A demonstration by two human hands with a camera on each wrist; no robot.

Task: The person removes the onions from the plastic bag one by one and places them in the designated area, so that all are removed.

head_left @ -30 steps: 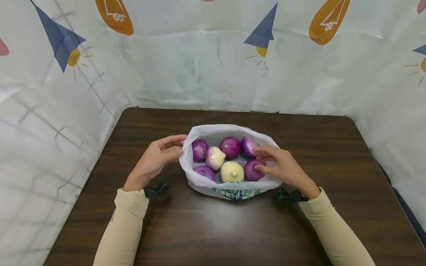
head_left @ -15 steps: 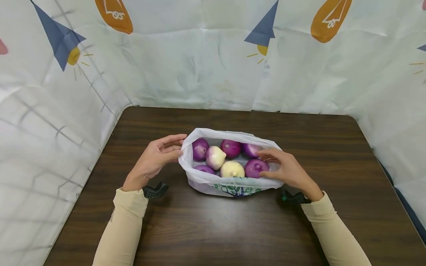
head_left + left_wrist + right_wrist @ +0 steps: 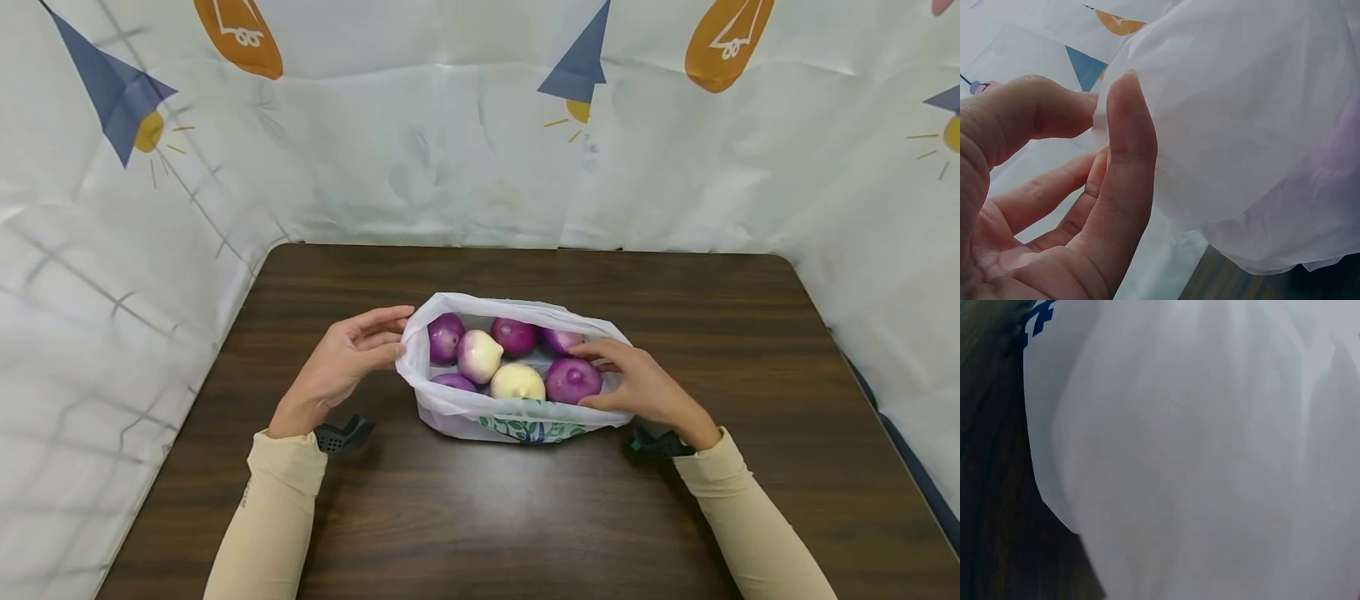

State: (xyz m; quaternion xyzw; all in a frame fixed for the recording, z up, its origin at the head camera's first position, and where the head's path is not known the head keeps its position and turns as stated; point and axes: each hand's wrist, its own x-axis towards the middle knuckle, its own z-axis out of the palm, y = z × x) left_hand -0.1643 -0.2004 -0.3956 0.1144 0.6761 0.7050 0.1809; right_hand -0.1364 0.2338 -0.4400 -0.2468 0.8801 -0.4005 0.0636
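Observation:
A white plastic bag (image 3: 457,425) with a green and blue leafy print stands open on the table, holding several onions. Most are purple, such as the front right purple onion (image 3: 573,381); a peeled pale onion (image 3: 517,383) and a pale onion tinged purple (image 3: 479,355) lie among them. My left hand (image 3: 345,367) pinches the bag's left rim between thumb and fingers, as the left wrist view shows up close. At the right end my right hand (image 3: 641,383) reaches into the opening, its thumb and fingers spread beside the front right onion. In the right wrist view the bag hides this hand.
The bag rests on a dark wood-grain table (image 3: 495,525). Behind and left of it hangs a pale printed sheet (image 3: 450,150). Both wrists wear dark camera mounts (image 3: 345,435).
My right thumb has come down off the front right onion to the bag's front rim. The bag's opening looks narrower. My left hand keeps its pinch on the rim.

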